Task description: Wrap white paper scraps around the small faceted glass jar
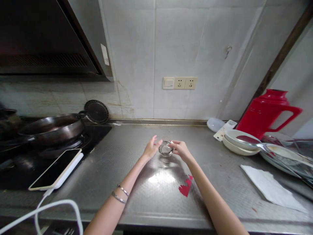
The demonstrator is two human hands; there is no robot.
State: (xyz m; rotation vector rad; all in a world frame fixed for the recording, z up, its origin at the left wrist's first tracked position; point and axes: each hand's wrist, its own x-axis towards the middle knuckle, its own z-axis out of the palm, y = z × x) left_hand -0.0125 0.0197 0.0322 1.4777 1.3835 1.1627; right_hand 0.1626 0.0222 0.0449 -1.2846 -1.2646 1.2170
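Note:
A small clear glass dish (pixel 166 149) is at the middle of the steel counter (pixel 137 182), between my two hands. My left hand (pixel 152 148) is at its left side, thumb and fingers apart, with the thumb close to the rim; whether it touches the glass I cannot tell. On the other side, my right hand (pixel 181 150) has its thumb and fingertips closed on the dish's right edge. A torn piece of red paper or film (pixel 186 186) lies on the counter nearer to me, beside my right forearm.
Left, a phone (pixel 57 169) with a white cable lies by the stove, below a metal pan (pixel 55 129). Right stand a red thermos (pixel 262 114), stacked bowls (pixel 238 150), plates with utensils (pixel 290 160) and a white napkin (pixel 271 187). Wall sockets (pixel 180 83) are behind.

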